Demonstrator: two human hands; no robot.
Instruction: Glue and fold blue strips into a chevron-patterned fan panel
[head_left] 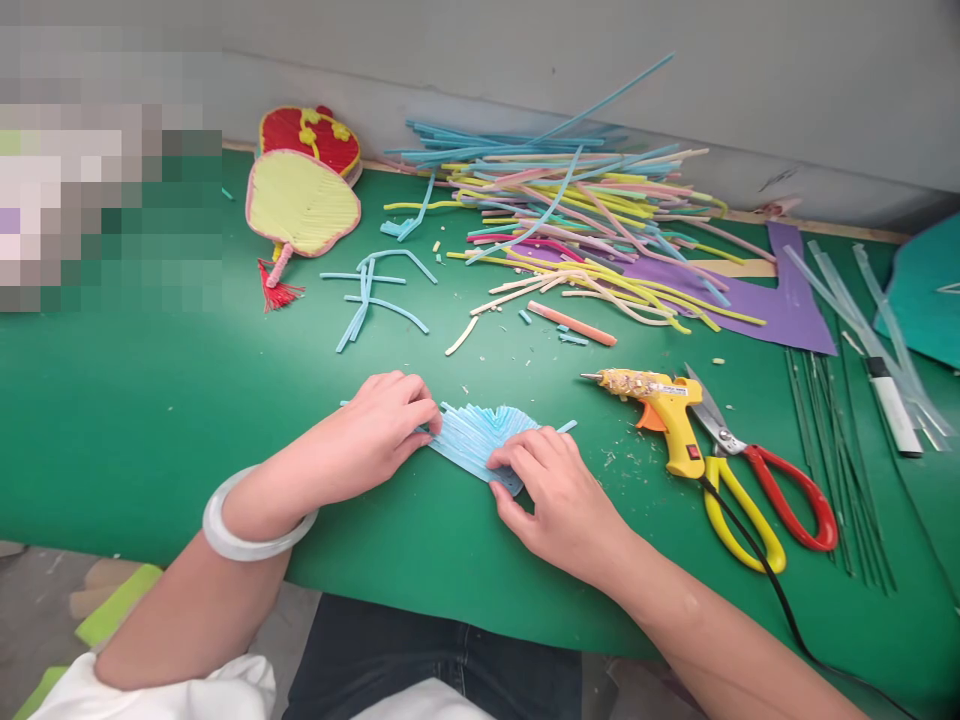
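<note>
Fingers [531, 458] hold ribbed, fan-shaped blue piece [471, 440].

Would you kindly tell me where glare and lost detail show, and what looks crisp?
In the head view, soft pale glare lies on the green table; the glue gun and scissors look reasonably sharp; coarse pixel blocks mask the upper left corner.

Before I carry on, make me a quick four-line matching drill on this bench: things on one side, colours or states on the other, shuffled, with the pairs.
Things
1. Blue ribbed piece
2. Glue gun
3. Scissors
4. Tasselled fan

Colours and states
A. Red-and-yellow-handled
B. Yellow-green, edged in pink
C. Touched by the left hand and right hand
D. Mostly yellow, with an orange trigger

Pairs: 1-C, 2-D, 3-A, 4-B
</note>
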